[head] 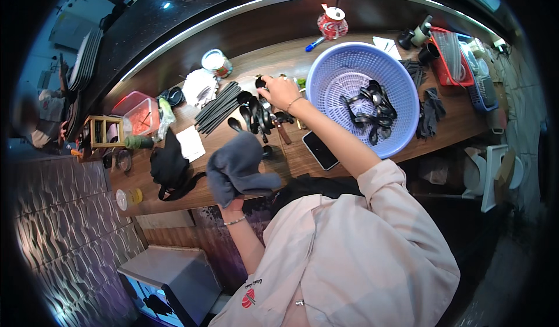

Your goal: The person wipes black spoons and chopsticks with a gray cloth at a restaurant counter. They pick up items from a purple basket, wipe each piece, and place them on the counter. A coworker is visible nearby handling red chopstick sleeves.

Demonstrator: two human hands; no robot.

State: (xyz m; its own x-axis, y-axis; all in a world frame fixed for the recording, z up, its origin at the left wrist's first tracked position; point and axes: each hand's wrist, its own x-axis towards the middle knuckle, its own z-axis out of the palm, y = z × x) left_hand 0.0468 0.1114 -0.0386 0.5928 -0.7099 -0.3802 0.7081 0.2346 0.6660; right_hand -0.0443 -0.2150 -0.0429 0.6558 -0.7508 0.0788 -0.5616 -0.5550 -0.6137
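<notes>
My left hand [233, 205] holds a bunched dark grey cloth [238, 165] at the front of the wooden counter. Over the counter, my right hand [281, 92] has thumb and index finger at the bowl of a black spoon [260, 82]; its handle is hidden by the hand. Just below that hand lies a pile of black spoons [257, 114], bowls and handles overlapping. Left of the pile is a bundle of black chopsticks [219, 108]. Under my right forearm, a lavender plastic colander [321, 71] holds several more black spoons [377, 109].
A phone [321, 150] lies under my right forearm. White napkins [200, 87], an opened tin can [216, 62], a pink plastic tub [142, 111] and a black bag [169, 163] stand leftward. Right of the colander are a dark cloth [430, 113] and a red basket [464, 76].
</notes>
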